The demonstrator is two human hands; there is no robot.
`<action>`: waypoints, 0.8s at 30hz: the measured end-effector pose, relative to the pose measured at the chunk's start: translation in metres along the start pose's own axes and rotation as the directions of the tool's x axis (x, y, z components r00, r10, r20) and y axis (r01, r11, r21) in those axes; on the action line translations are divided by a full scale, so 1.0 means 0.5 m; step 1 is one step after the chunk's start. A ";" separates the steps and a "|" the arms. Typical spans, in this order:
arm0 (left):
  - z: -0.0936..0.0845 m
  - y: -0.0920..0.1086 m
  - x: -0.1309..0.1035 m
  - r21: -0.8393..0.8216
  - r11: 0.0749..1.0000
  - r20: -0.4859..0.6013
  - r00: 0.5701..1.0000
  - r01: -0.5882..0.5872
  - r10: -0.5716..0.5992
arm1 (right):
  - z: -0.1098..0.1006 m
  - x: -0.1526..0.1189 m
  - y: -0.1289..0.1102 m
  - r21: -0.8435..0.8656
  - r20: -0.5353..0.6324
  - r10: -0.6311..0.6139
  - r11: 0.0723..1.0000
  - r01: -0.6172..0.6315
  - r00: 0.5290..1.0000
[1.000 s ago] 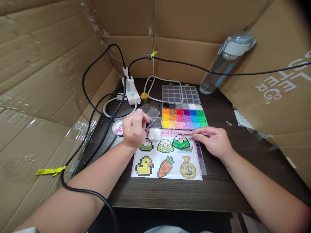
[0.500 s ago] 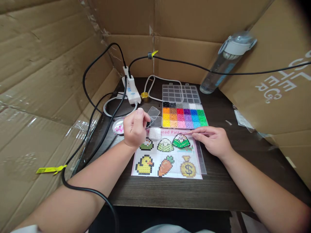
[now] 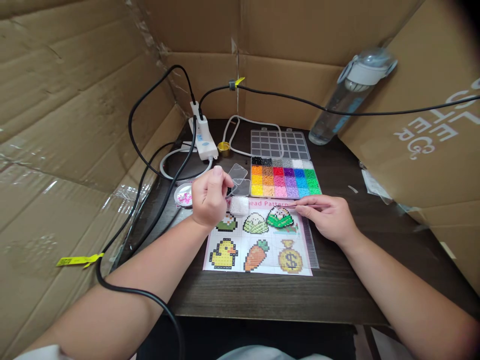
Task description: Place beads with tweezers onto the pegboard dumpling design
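My right hand pinches a pair of thin tweezers, tips over the green-and-white bead figure at the upper right of the pattern sheet. A clear pegboard lies over the sheet's right part. My left hand is curled closed above the sheet's upper left corner; what its fingers hold, if anything, is hidden. Beside it sit a small clear box of white beads, an open clear box and a round dish of pink and white beads.
Behind the sheet lies a sorted bead case with its lid folded back. A power strip, a gold cup and black cables are at the left. A water bottle leans against the right cardboard wall.
Almost nothing differs. The tweezers' tips shift slightly over the green-and-white figure, while both hands stay nearly in place.
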State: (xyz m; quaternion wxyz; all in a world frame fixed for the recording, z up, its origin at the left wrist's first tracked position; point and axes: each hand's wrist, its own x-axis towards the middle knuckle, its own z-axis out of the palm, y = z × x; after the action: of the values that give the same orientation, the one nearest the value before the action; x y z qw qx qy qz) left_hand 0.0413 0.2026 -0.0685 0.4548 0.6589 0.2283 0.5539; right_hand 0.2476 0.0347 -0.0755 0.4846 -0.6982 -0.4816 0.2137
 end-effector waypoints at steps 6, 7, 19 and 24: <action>-0.001 0.000 -0.002 -0.009 1.000 0.003 1.000 -0.005 0.005 | -0.003 0.001 0.009 0.031 0.008 0.003 1.000 -0.004 1.000; -0.001 0.001 -0.003 -0.011 1.000 0.004 1.000 -0.007 0.007 | -0.004 0.001 0.012 0.041 0.006 0.011 0.999 -0.012 1.000; -0.004 0.004 -0.002 0.001 1.000 0.009 1.000 -0.017 0.017 | 0.005 0.007 0.045 0.350 0.007 0.142 0.927 -0.136 0.990; -0.006 0.004 -0.003 0.029 0.999 0.012 1.000 -0.025 0.025 | 0.019 0.007 0.045 0.345 -0.025 0.151 0.929 -0.133 0.988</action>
State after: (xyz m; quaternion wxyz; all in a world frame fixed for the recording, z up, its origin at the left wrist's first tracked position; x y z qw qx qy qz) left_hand 0.0378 0.2013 -0.0680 0.4395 0.6715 0.2254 0.5525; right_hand 0.2526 0.0408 -0.0988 0.5942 -0.6415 -0.3726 0.3108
